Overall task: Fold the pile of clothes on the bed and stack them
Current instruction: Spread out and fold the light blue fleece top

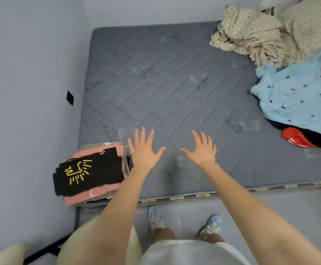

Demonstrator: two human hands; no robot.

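The person's left hand and right hand are both spread wide and hold nothing, above the grey mattress. The folded stack sits just beside the left hand. Its black top shows a yellow line drawing. The unfolded pile lies well apart, to the right.

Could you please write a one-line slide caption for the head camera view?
Left hand and right hand, both open, over the mattress; folded stack left, unfolded pile right.
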